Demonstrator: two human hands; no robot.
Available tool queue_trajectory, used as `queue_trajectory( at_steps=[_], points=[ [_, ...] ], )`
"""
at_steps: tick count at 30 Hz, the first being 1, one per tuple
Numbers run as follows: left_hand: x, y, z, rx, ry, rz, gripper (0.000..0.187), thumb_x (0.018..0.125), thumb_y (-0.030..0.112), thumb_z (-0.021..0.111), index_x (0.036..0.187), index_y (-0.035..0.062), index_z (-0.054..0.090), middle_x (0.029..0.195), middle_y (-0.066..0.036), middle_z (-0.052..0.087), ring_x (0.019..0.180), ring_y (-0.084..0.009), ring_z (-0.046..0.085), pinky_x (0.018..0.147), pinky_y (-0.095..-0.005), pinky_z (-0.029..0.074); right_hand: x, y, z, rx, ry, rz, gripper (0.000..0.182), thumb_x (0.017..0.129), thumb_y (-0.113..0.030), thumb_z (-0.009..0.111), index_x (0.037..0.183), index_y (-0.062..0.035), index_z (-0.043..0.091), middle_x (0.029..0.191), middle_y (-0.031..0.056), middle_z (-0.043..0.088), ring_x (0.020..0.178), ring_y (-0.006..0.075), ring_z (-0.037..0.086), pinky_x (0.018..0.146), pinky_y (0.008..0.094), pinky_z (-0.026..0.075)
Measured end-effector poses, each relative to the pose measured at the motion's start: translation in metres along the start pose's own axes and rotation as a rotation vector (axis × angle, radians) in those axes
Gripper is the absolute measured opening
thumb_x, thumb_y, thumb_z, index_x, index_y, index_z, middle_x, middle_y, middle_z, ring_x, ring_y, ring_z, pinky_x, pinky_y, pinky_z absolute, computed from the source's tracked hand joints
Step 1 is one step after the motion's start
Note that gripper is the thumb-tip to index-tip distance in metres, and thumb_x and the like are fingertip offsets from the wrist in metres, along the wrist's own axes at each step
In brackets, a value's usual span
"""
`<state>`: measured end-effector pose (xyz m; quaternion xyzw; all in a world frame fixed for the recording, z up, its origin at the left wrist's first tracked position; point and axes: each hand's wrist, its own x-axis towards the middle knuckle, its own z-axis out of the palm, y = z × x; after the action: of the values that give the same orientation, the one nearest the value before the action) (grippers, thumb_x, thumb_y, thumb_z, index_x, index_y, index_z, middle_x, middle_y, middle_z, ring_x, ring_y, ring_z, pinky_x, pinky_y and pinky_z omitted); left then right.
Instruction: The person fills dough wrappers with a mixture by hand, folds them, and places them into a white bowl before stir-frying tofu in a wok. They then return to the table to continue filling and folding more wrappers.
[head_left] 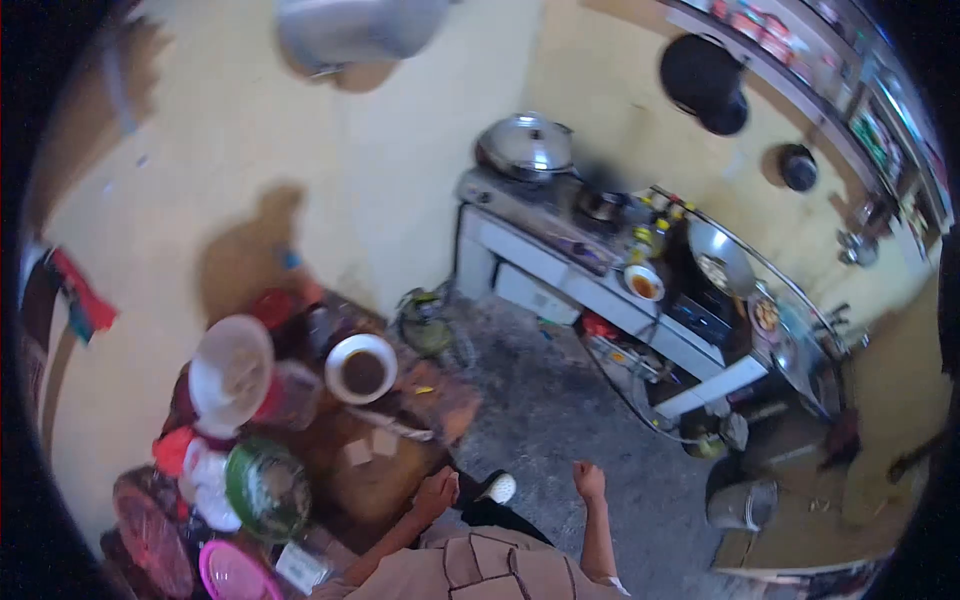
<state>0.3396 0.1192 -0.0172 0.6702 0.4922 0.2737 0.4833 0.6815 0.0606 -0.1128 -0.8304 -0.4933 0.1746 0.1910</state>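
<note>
My left hand (437, 494) is curled closed beside the front edge of a low brown table (385, 492), with nothing visible in it. Over the grey floor, my right hand (590, 480) hangs in a loose fist, apart from any object, and nothing shows in it either. On the table near my left hand lie two pale square pieces (370, 448). Behind them stands a white bowl of dark liquid (361, 370). A green-rimmed basin (267, 490) and a large white plastic basin (231, 372) are further left.
A counter (600, 285) along the far wall carries a lidded steel pot (527, 147), a wok (718, 258) and a bowl of orange-brown food (643, 283). Below it a hose curves down to the floor (520, 400). A bucket (742, 506) and cardboard (800, 540) stand at right.
</note>
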Motion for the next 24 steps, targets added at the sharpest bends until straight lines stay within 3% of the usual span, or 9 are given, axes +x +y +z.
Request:
queue_trajectory(
  at_steps=[3,11,14,15,16,17,18,20,24],
  points=[
    [0.067,0.004,0.06,-0.007,-0.053,0.165,0.022,0.084,0.021,0.049,0.074,0.0031,0.058,0.057,-0.007,0.057,0.051,-0.0146,0.054,0.049,-0.0267,0.041,0.002,0.102,0.027,0.003,0.027,0.137,0.031,0.079,-0.033,0.048,0.075,-0.0032,0.056,0.072,0.0214,0.057,0.071,0.041,0.055,0.063,0.048,0.043],
    [0.219,-0.034,0.162,0.106,-0.2,-0.055,0.023,0.068,0.028,0.065,0.067,0.0045,0.065,0.064,-0.009,0.062,0.06,-0.0158,0.059,0.058,-0.0282,0.044,0.03,0.214,-0.026,0.164,0.135,0.578,0.024,0.073,-0.028,0.055,0.078,-0.0052,0.059,0.076,0.0204,0.059,0.075,0.0367,0.058,0.064,0.0412,0.046],
    [0.277,-0.136,0.194,0.24,-0.19,-0.046,0.019,0.072,0.026,0.061,0.071,0.0086,0.068,0.067,-0.007,0.064,0.059,-0.0153,0.059,0.057,-0.0286,0.045,0.081,0.249,-0.07,0.195,0.326,0.529,0.016,0.071,-0.019,0.058,0.081,-0.0068,0.061,0.077,0.0181,0.061,0.075,0.0321,0.06,0.064,0.0375,0.047],
    [0.286,-0.13,0.196,0.278,-0.147,0.02,0.021,0.068,0.027,0.062,0.067,0.0068,0.066,0.065,-0.009,0.063,0.059,-0.0204,0.059,0.056,-0.032,0.045,0.106,0.257,-0.088,0.532,0.419,0.596,0.016,0.071,-0.016,0.058,0.083,-0.0074,0.062,0.077,0.0162,0.061,0.075,0.0295,0.061,0.064,0.0365,0.047],
    [0.295,-0.125,0.198,0.313,-0.104,0.084,0.023,0.063,0.028,0.063,0.064,0.005,0.064,0.064,-0.011,0.062,0.059,-0.0254,0.06,0.054,-0.0355,0.046,0.133,0.26,-0.114,0.569,0.475,0.573,0.016,0.071,-0.014,0.059,0.085,-0.0073,0.062,0.077,0.0146,0.062,0.074,0.0271,0.061,0.064,0.0355,0.047],
    [0.312,-0.136,0.202,0.422,-0.134,-0.074,0.023,0.063,0.028,0.062,0.063,0.0049,0.064,0.064,-0.012,0.062,0.06,-0.0267,0.061,0.056,-0.0363,0.047,0.161,0.26,-0.141,0.604,0.529,0.548,0.017,0.071,-0.012,0.059,0.087,-0.0072,0.062,0.078,0.0131,0.063,0.074,0.0247,0.062,0.065,0.0345,0.046],
    [0.327,-0.153,0.204,0.53,-0.161,-0.232,0.023,0.062,0.027,0.062,0.062,0.0048,0.063,0.064,-0.013,0.062,0.062,-0.0279,0.061,0.057,-0.0371,0.048,0.193,0.263,-0.17,0.337,0.537,0.445,0.018,0.071,-0.011,0.059,0.088,-0.0066,0.062,0.079,0.0118,0.063,0.074,0.0224,0.062,0.066,0.0334,0.046],
    [0.351,-0.158,0.211,0.663,-0.153,-0.379,0.023,0.062,0.027,0.061,0.063,0.0049,0.063,0.065,-0.013,0.062,0.063,-0.028,0.061,0.057,-0.0371,0.048,0.263,0.281,-0.216,0.335,0.685,0.255,0.017,0.074,-0.012,0.058,0.089,-0.0057,0.06,0.079,0.012,0.061,0.074,0.0228,0.06,0.066,0.0324,0.046],
    [0.409,-0.14,0.234,0.775,-0.142,-0.505,0.023,0.063,0.028,0.061,0.063,0.0049,0.064,0.065,-0.013,0.062,0.063,-0.0281,0.061,0.057,-0.0371,0.048,0.386,0.272,-0.307,0.023,0.83,0.248,0.037,0.074,-0.028,0.062,0.101,-0.006,0.051,0.088,0.0147,0.058,0.079,0.0345,0.056,0.068,0.0417,0.044]
  ],
)
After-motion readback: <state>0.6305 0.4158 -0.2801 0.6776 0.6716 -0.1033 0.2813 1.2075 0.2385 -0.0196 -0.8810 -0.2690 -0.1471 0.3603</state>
